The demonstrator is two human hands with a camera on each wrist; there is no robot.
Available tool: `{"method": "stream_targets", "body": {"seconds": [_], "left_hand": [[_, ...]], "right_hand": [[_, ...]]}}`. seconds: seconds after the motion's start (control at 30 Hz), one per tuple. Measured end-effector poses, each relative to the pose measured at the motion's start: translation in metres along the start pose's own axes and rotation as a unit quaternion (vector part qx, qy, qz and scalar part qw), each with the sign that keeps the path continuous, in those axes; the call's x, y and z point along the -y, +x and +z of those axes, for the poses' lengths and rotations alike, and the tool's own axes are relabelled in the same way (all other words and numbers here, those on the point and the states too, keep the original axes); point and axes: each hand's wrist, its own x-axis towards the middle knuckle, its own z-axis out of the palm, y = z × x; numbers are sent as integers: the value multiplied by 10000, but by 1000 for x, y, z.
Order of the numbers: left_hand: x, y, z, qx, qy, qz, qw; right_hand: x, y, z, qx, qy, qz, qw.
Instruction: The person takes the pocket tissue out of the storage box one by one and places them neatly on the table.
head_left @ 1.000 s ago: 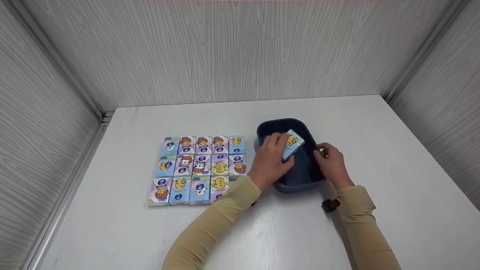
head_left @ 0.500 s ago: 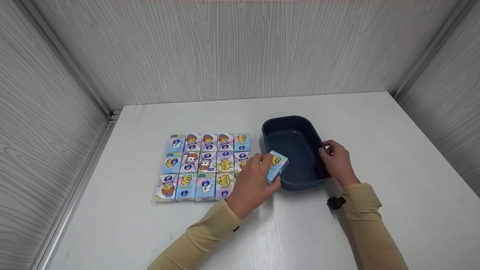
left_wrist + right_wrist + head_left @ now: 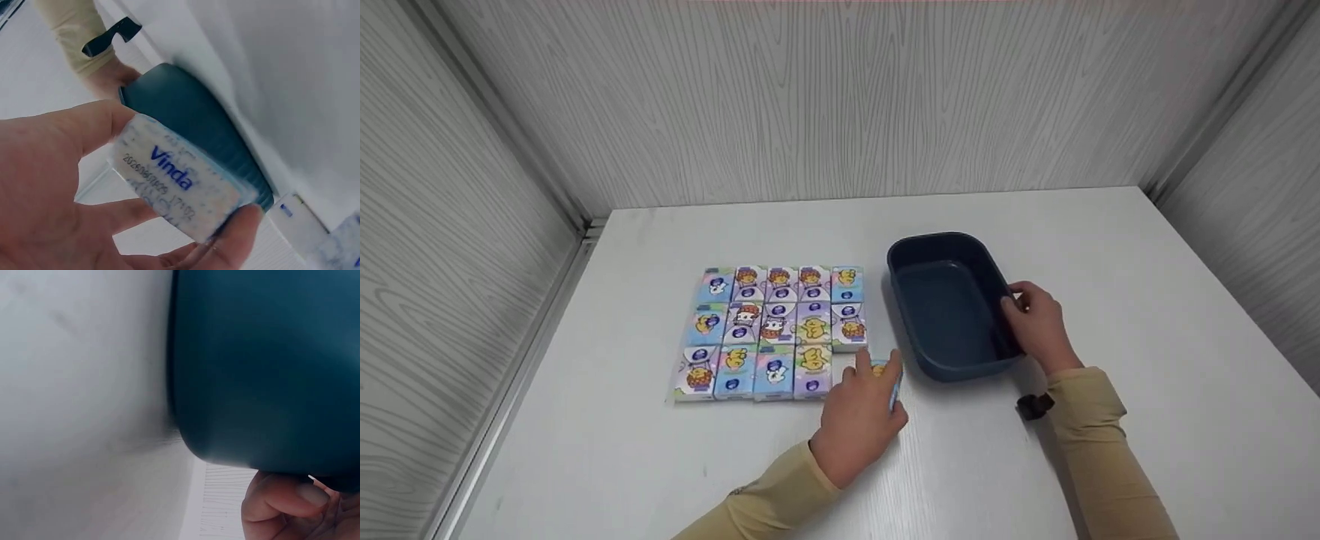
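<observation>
My left hand [image 3: 856,420] pinches a small Vinda tissue pack [image 3: 174,177] between thumb and fingers. In the head view it is low over the table, beside the open front-right spot of the pack rows, and the hand covers most of the pack. Flat rows of similar tissue packs [image 3: 778,322], printed with cartoon animals in blue, purple and white, lie to its left. A dark blue rectangular bin [image 3: 964,369] stands to the right, its inside floor bare. My right hand [image 3: 1039,330] grips the bin's right rim, thumb over the edge and fingers outside.
A white table [image 3: 585,450] carries everything. Behind it rises a grey wood-grain panel [image 3: 870,105], with further panels at the left and right. A black wrist mount [image 3: 1035,406] sticks out under the right sleeve.
My left hand has carried the tissue pack from inside the bin, left and toward me, down beside the pack rows. The right hand still holds the bin's rim.
</observation>
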Motion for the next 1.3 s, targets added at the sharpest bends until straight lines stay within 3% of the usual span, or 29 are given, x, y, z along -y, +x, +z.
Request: {"method": "stream_targets", "body": {"seconds": [0.23, 0.4, 0.53, 0.63, 0.73, 0.9, 1.2, 1.3], "left_hand": [[1, -6, 14, -108, 825, 7, 9965], [-1, -6, 3, 481, 1437, 62, 9884], [-2, -7, -9, 841, 1655, 559, 9810], [-4, -11, -11, 722, 1717, 1053, 9768], [-5, -14, -7, 473, 1721, 1272, 9757], [-3, -12, -1, 280, 1803, 1093, 9771], [2, -1, -3, 944, 1720, 567, 9789], [5, 1, -1, 740, 1692, 485, 9816]], "right_hand": [[-1, 0, 1, 14, 9, -7, 10000], [-1, 0, 1, 5, -8, -57, 10000], [-2, 0, 1, 6, -22, -58, 10000], [-3, 0, 1, 7, -47, -93, 9999], [-3, 1, 2, 2, -65, -139, 9999], [-3, 0, 2, 16, -52, -96, 9999], [-3, 0, 2, 60, 4, -57, 10000], [-3, 1, 3, 76, -38, -59, 9999]]}}
